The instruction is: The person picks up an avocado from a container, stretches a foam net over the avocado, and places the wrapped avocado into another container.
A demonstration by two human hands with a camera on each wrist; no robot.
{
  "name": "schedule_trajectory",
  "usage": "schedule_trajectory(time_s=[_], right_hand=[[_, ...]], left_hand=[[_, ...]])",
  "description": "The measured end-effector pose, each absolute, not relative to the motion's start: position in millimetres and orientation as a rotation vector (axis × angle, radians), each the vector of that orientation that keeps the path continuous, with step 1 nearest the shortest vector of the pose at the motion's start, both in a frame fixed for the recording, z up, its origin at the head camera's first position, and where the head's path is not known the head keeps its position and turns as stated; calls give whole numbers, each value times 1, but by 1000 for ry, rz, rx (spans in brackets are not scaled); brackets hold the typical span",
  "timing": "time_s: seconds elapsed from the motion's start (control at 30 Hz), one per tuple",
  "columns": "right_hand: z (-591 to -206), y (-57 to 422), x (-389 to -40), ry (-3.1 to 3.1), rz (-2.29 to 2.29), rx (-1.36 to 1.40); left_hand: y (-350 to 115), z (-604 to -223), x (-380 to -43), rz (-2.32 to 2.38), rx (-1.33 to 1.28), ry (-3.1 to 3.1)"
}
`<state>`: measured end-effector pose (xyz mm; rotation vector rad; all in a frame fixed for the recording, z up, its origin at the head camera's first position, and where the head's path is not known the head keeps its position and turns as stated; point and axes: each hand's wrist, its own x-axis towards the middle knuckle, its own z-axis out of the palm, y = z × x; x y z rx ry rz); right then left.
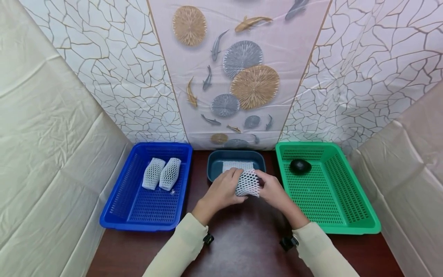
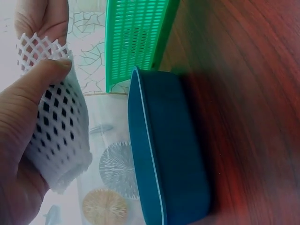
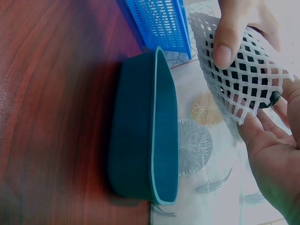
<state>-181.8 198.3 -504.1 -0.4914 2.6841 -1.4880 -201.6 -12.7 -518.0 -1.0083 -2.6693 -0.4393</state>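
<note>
A white foam net sleeve (image 1: 247, 183) is held between both hands, close over the near edge of the teal tray (image 2: 187, 150). A dark, rounded fruit (image 3: 274, 99) shows through its mesh, the tip peeking out at the open end in the right wrist view. My left hand (image 1: 223, 192) grips the sleeve round its body, thumb (image 2: 47, 75) lying across the mesh. At the open end, my right hand (image 1: 275, 191) pinches the sleeve's rim with fingertips and thumb. More white foam netting (image 1: 237, 166) lies inside the tray.
On the left, a blue basket (image 1: 145, 227) contains two net-wrapped pieces (image 1: 170, 174). To the right, a green basket (image 1: 339, 230) holds one dark, glossy, avocado-like fruit (image 1: 300, 166). All stand on a dark wooden table (image 1: 242, 246), with a patterned cloth (image 1: 242, 127) behind.
</note>
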Motion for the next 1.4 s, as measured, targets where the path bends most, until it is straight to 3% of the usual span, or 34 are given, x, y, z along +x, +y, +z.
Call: schedule_trajectory(time_s=[0.37,0.77,1.4], right_hand=[[-490,202,-191,2746,-1474,-563],[-485,201,-191,2861,-1391,-668],[-501,145,-186,2920,-979,-1092]], left_hand=[[-16,-505,-208,-608,-967,-2711],[-46,-495,-218,-612,-687,-2760],[-118,-482,-232,-602,-320,-2873]])
